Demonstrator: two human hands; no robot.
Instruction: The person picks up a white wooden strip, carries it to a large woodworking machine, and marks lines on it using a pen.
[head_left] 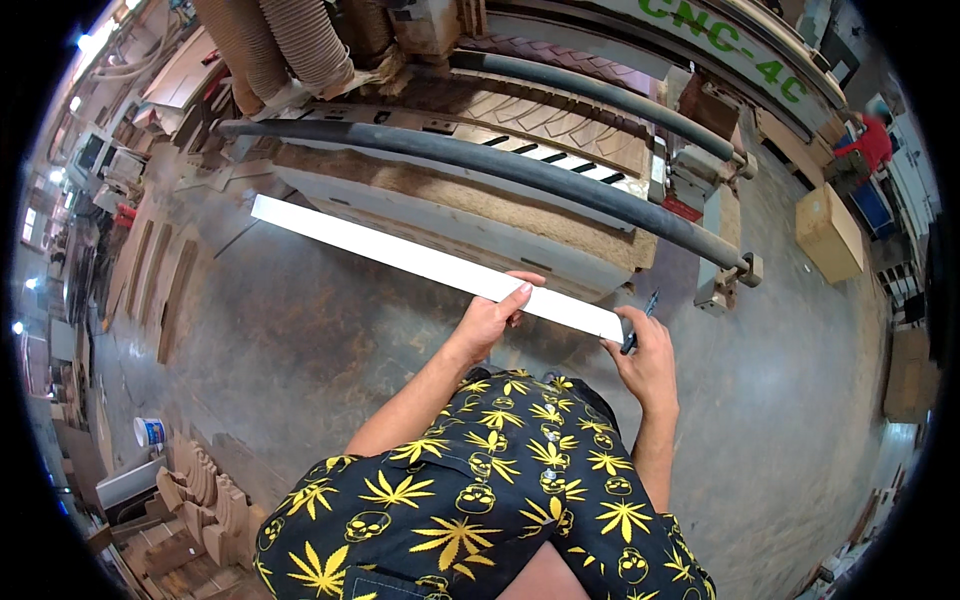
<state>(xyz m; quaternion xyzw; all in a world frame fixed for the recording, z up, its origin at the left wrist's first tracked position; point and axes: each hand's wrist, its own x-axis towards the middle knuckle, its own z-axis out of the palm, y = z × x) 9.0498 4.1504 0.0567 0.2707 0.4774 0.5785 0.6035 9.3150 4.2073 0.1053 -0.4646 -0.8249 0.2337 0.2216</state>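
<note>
White board strip (420, 258) gripped mid-length by left hand (492, 318); right hand (645, 362) clamps near end plus pen (640, 324). Far end could swing into machine bed (480, 205).

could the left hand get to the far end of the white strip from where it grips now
Probably not without shifting. The left hand grips the white strip near the right hand, and the far end juts well out over the floor; nothing blocks it, though.
</note>
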